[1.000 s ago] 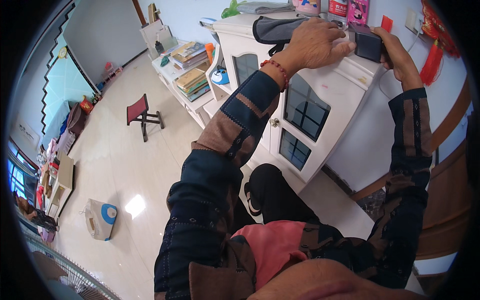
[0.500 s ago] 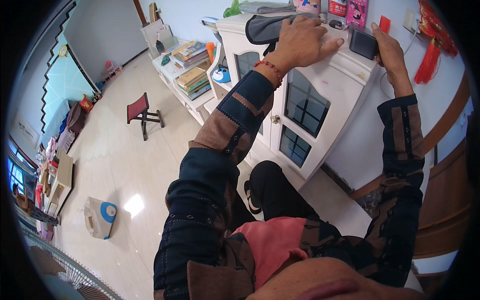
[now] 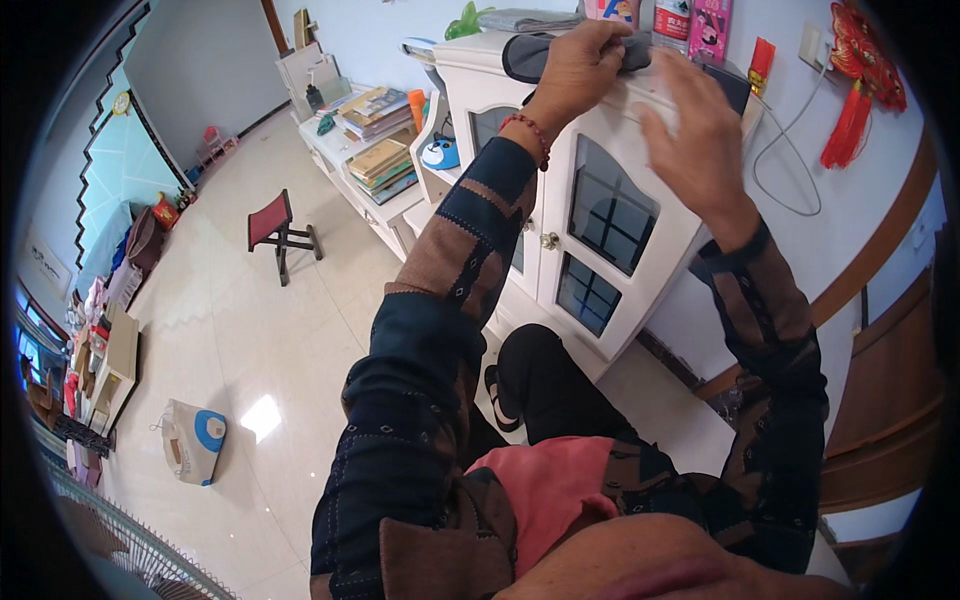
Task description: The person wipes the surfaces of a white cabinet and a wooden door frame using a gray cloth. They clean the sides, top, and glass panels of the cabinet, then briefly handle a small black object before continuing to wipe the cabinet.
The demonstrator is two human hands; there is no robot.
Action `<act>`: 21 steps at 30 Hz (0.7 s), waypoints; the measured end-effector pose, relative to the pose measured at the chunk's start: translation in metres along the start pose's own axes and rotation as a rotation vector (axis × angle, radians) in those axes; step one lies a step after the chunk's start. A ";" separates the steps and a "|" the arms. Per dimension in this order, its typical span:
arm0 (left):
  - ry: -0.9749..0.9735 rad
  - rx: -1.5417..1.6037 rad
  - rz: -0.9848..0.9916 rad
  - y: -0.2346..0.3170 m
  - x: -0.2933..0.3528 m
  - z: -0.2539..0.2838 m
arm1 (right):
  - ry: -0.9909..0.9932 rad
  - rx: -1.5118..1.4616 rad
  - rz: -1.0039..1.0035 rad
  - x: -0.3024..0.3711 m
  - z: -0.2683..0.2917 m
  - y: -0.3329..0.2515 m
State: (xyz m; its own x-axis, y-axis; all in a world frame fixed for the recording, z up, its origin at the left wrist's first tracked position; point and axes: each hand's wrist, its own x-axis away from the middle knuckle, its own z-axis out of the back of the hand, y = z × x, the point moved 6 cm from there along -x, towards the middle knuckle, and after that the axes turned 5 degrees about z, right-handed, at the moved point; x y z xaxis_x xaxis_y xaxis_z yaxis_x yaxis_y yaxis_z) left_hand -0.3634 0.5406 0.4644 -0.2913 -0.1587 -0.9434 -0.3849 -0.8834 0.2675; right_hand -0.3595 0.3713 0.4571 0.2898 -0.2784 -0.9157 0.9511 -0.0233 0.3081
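Observation:
My left hand (image 3: pixel 580 72), with a red bead bracelet at the wrist, is closed on a grey cloth (image 3: pixel 527 58) with black edging. The cloth lies bunched on top of a white cabinet (image 3: pixel 690 140), partly under the hand. To its right, my right hand (image 3: pixel 698 150) is in the air before the cabinet's top edge. Its fingers are apart, slightly blurred, and I see nothing in them. Behind these fingers a dark grey box (image 3: pixel 735 85) stands at the right end of the top, partly hidden.
Bottles and packages, among them a pink box (image 3: pixel 709 28), stand along the wall. A white cable (image 3: pixel 815 205) loops beside a red tasselled hanging (image 3: pixel 848 130). Further left are a desk with stacked books (image 3: pixel 380 108), a folding stool (image 3: pixel 272 220) and a bag (image 3: pixel 190 440) on the floor.
My right hand has let go of the dark box and moved left, toward my left hand. The left hand has gone from lying flat to gripping the cloth, which is more bunched.

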 end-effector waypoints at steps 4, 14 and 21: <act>0.050 0.346 0.182 -0.005 -0.007 0.010 | -0.066 0.127 -0.024 -0.031 -0.060 0.014; 0.111 0.335 0.446 -0.055 0.125 0.075 | -0.777 0.158 -0.103 -0.050 -0.179 0.081; 0.054 0.283 0.853 -0.113 0.327 0.091 | -0.950 0.457 0.133 -0.059 -0.263 0.103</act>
State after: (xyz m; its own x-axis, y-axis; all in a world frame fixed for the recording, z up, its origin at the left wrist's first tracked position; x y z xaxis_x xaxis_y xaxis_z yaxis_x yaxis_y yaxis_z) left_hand -0.4948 0.6284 0.1430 -0.5378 -0.7377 -0.4081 -0.2601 -0.3153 0.9127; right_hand -0.2502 0.6374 0.4749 -0.0017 -0.9363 -0.3513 0.7298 -0.2413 0.6396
